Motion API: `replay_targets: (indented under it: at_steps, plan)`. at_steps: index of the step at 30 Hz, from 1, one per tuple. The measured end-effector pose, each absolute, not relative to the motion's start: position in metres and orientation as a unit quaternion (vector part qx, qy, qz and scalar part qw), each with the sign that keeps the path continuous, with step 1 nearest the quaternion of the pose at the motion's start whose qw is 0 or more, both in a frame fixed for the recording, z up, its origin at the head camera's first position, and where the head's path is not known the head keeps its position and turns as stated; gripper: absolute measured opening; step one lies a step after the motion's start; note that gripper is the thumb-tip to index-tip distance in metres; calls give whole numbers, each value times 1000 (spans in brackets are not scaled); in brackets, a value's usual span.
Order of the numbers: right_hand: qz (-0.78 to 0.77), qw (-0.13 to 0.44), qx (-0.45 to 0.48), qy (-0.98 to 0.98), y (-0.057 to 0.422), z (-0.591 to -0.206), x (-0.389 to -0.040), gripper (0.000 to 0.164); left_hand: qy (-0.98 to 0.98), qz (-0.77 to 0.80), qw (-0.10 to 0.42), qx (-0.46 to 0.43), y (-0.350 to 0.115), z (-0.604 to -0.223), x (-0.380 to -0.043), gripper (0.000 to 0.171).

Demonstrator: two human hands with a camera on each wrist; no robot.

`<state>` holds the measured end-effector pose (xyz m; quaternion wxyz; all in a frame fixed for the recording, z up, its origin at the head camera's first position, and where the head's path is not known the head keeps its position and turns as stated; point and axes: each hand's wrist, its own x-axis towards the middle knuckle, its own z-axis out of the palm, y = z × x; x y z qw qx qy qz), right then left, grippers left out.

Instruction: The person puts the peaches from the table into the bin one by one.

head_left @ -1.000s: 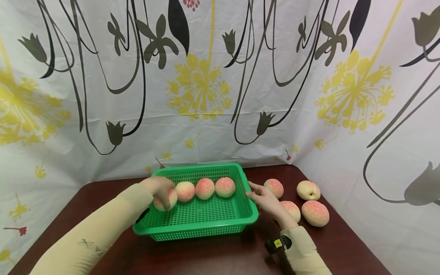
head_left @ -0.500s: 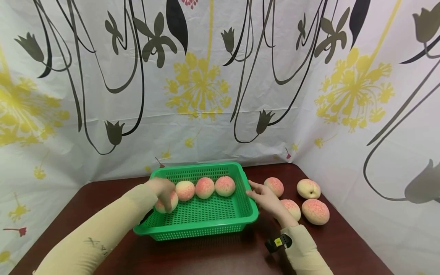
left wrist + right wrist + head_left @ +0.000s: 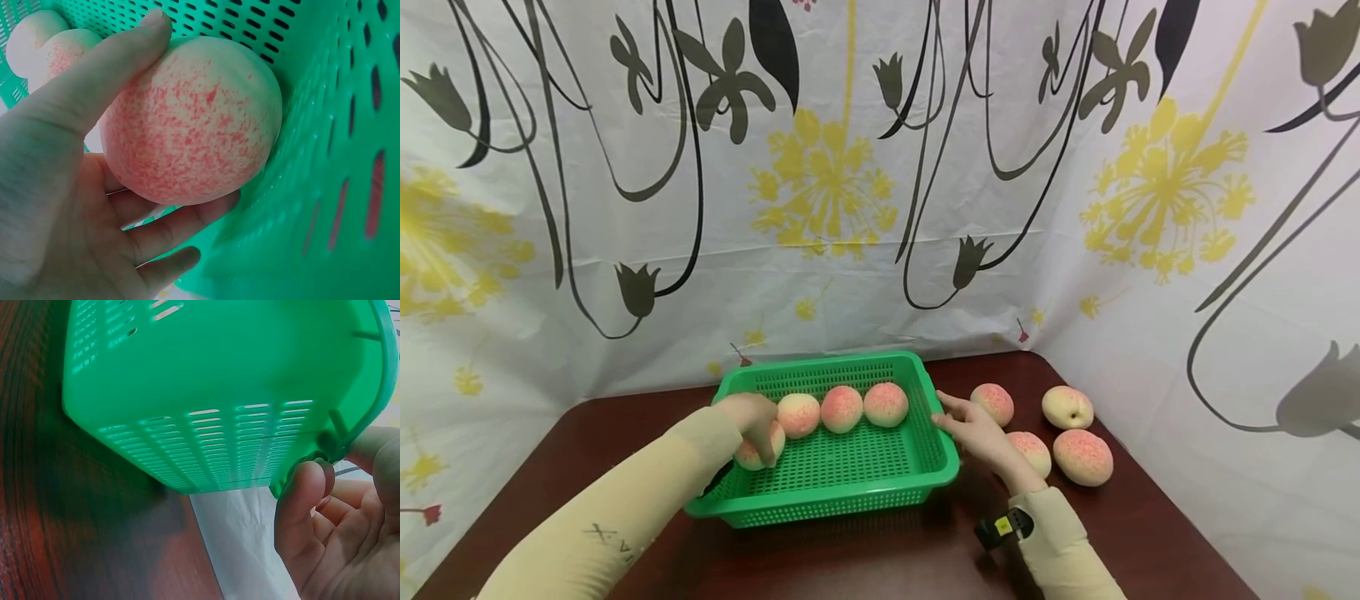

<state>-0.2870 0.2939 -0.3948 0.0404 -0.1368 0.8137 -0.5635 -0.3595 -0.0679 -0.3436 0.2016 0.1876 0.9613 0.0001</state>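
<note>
My left hand (image 3: 751, 421) reaches into the left end of a green plastic basket (image 3: 823, 504) and grips a peach (image 3: 758, 450). Close up in the left wrist view, thumb and fingers curve around this pink-speckled peach (image 3: 194, 125), beside the basket's perforated wall (image 3: 331, 125). A row of three more peaches (image 3: 842, 409) lies along the back inside the basket. At the opposite end, my right hand (image 3: 973, 429) holds the basket's right rim. In the right wrist view, the thumb and fingers of that hand (image 3: 344, 531) pinch the rim (image 3: 382, 394) from outside.
Several peaches lie on the dark wooden table (image 3: 895, 554) right of the basket, including a paler one (image 3: 1067, 407) and a redder one (image 3: 1083, 457). One peach (image 3: 1030, 454) is partly behind my right wrist. A flower-printed curtain (image 3: 850, 317) hangs behind and beside the table.
The head view has shifted a little, moving everything slightly left. My left hand and its peach have edged toward the basket's front; the right hand keeps its place on the rim.
</note>
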Motion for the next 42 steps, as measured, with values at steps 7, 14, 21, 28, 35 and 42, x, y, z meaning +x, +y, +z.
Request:
replay_targets:
  at_steps: [7, 14, 21, 28, 35, 42]
  plan:
    - [-567, 33, -147, 810, 297, -398, -290, 62, 961, 5, 201, 191, -68, -343, -362, 44]
    - [-567, 29, -147, 810, 296, -395, -289, 61, 960, 1, 200, 196, -68, -346, -365, 46]
    - [-579, 36, -145, 801, 295, -396, -289, 61, 960, -7, 198, 195, -69, -348, -365, 48]
    - [-577, 37, -137, 804, 294, -398, -290, 63, 961, -15, 191, 199, -68, -351, -364, 44]
    - [-573, 33, -139, 807, 295, -399, -290, 62, 961, -20, 186, 203, -67, -355, -365, 41]
    - [-578, 38, -142, 803, 295, -401, -291, 62, 961, -10, 193, 198, -68, -351, -362, 45]
